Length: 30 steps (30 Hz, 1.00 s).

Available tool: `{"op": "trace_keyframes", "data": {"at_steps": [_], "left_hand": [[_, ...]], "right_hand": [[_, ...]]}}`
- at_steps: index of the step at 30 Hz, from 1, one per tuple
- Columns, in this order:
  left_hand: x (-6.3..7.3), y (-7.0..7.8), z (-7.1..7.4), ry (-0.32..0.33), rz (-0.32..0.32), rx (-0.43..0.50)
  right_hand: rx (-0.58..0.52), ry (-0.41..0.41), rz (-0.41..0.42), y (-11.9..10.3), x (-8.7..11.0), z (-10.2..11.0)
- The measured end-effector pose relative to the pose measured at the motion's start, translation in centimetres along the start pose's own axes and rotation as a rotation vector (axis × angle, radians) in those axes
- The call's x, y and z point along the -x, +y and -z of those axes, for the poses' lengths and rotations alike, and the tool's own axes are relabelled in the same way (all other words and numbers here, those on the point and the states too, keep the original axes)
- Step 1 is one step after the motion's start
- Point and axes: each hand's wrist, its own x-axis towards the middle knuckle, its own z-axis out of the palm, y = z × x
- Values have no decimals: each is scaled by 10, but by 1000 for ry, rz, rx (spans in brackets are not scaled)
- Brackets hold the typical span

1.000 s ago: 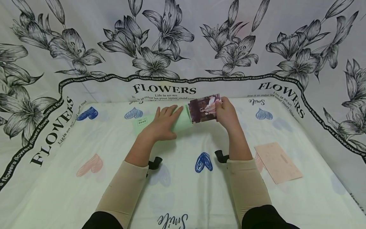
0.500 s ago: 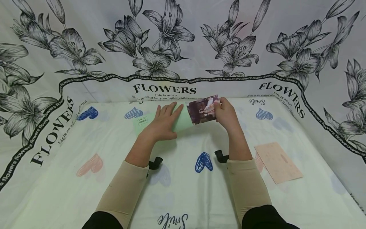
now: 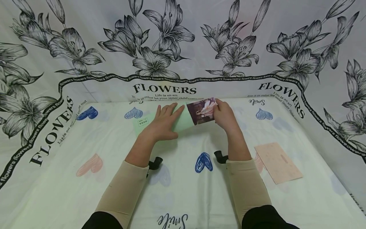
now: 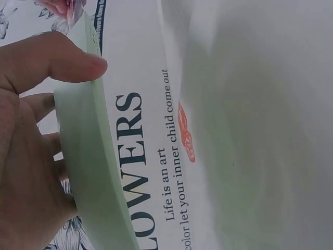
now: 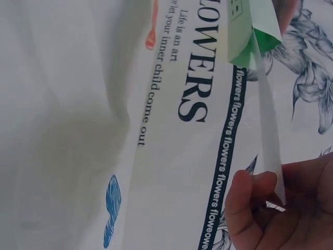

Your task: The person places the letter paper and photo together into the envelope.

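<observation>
A pale green envelope with a small printed label lies under my left hand. That hand spans the envelope, thumb at its near edge and fingers reaching across to the far side. In the right wrist view the envelope's mouth gapes open. My right hand pinches the right end of a dark photo print showing a light-clothed figure. The photo's left end meets the envelope's mouth; the right wrist view shows it nearly edge-on as a white strip.
A pink envelope-like paper lies on the right of the table. White cloth printed with hearts covers the table. Behind it hangs a flower-printed curtain. Black straps or mounts sit at both wrists.
My right hand and the photo have shifted slightly left and down, toward the green envelope. My left hand and the envelope have hardly moved.
</observation>
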Motion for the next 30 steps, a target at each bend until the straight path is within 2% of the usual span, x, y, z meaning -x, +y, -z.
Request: {"op": "trace_keyframes", "data": {"at_steps": [4,8,16,30], "left_hand": [[0,0,0,4,1,-1],[1,0,1,7,2,-2],[1,0,2,9,4,-2],[2,1,1,6,11,2]], "right_hand": [[52,63,45,0,-1,0],[49,101,60,-2,1,2],[-16,93,15,-4,5,2],[-21,77,26,-4,6,-2]]}}
